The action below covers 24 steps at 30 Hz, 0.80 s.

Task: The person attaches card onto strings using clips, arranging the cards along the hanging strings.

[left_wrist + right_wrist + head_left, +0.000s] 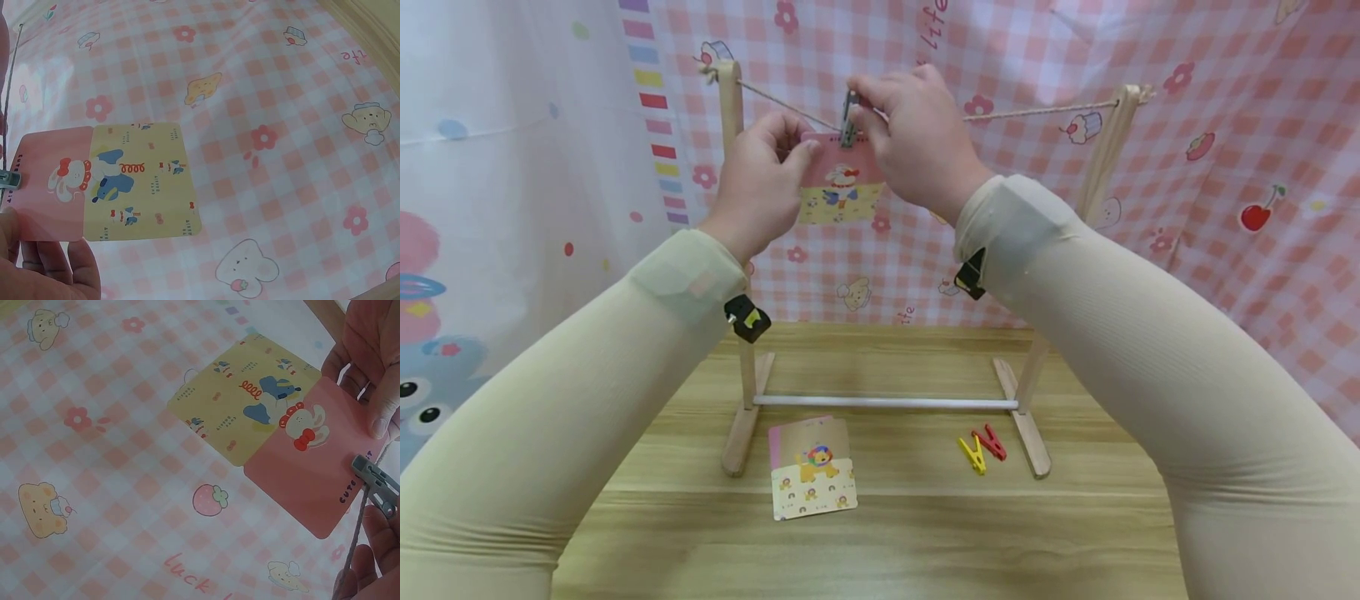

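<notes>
A pink and yellow card (842, 179) with a rabbit picture hangs at the rope (1037, 111), which sags under both hands. My left hand (765, 171) pinches the card's upper left edge between thumb and fingers. With thumb and fingertips my right hand (921, 137) grips a grey clothespin (849, 119), whose tip lies over the card's top edge. In the right wrist view the clothespin (377, 481) bites the card (312, 462) beside its printed lettering, and the rope runs past it. The left wrist view shows the card (137, 181) from its front, with the left fingers at its corner.
A wooden frame (1105, 158) with a white crossbar (887, 402) stands on the wood-grain table (925, 542). Stacked cards (814, 471), a lion on top, lie at its front left. A yellow clothespin (972, 456) and a red clothespin (991, 442) lie near the right foot. Checked cloth (865, 258) hangs behind.
</notes>
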### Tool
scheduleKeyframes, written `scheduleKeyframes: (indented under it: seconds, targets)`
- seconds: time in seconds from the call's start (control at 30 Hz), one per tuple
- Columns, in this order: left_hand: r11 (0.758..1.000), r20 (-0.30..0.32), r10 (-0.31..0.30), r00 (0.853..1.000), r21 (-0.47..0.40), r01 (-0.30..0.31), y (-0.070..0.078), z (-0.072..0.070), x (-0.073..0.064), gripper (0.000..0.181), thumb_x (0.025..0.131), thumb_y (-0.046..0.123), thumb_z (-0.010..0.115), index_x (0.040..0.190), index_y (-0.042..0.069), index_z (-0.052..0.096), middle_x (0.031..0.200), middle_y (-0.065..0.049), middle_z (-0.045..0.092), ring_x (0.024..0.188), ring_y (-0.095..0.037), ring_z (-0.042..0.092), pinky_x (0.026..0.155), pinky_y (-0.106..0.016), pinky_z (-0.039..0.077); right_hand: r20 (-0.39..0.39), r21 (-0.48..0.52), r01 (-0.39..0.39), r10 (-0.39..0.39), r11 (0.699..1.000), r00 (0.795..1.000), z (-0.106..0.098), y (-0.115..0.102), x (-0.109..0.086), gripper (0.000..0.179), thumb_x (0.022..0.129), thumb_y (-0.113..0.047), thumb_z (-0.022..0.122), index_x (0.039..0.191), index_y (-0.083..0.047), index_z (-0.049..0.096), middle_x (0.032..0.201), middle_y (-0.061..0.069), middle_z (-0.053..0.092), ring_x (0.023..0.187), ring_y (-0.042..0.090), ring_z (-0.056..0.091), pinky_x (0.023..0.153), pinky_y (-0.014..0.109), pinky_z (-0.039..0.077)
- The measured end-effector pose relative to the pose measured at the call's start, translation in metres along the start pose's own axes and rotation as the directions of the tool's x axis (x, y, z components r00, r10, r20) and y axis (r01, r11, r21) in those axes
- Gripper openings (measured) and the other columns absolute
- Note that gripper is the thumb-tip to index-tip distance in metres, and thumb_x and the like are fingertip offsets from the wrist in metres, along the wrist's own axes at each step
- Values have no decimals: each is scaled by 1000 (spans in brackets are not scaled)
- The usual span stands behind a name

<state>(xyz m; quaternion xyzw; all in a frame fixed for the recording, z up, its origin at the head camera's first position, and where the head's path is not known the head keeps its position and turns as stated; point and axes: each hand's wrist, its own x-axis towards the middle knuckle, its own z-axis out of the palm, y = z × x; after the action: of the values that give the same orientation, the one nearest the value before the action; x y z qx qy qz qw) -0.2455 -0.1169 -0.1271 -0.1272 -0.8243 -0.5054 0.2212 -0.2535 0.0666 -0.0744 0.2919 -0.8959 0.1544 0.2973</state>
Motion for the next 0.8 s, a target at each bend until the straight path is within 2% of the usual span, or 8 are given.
scheduleKeyframes:
  seconds: [0.3, 0.53, 0.6, 0.7, 0.8]
  targets:
    - [1000, -8, 11, 1000, 15, -11, 1, 0, -1, 18, 111, 33, 51, 120, 18, 56, 114, 4, 58, 111, -14, 57, 101, -29, 54, 4, 3, -15, 14, 1000, 1000, 1, 1, 0, 45, 113, -32, 48, 156, -19, 50, 142, -1, 68, 141, 16, 49, 128, 26, 18]
    - [1000, -9, 12, 1000, 16, -12, 2, 0, -1, 22, 111, 33, 51, 125, 17, 57, 115, 4, 57, 111, -14, 57, 100, -29, 54, 2, 2, -4, 4, 1000, 1000, 1, 3, -1, 46, 113, -30, 46, 158, -19, 46, 141, 0, 68, 142, 18, 47, 130, 29, 15]
    - [1000, -11, 12, 1000, 20, -12, 2, 1, -1, 24, 111, 33, 50, 127, 16, 57, 116, 4, 58, 111, -14, 57, 100, -29, 55, 5, -3, -6, 6, 1000, 1000, 1, 3, -1, 47, 114, -30, 45, 159, -19, 44, 142, -1, 67, 142, 18, 45, 129, 29, 18]
    - [1000, -16, 13, 1000, 28, -12, 3, 1, -1, 27, 112, 34, 49, 130, 15, 57, 117, 4, 58, 111, -14, 57, 99, -29, 55, 14, -13, -17, 17, 1000, 1000, 1, 4, -2, 47, 114, -29, 43, 161, -21, 42, 147, -2, 64, 144, 20, 42, 126, 32, 22]
    - [1000, -17, 8, 1000, 26, -7, 4, 1, -1, 27, 112, 34, 49, 130, 15, 57, 117, 4, 57, 110, -14, 58, 97, -28, 56, 41, -28, -44, 46, 999, 998, 1, 4, -2, 49, 115, -30, 40, 163, -25, 37, 154, -5, 57, 149, 21, 36, 127, 34, 22]
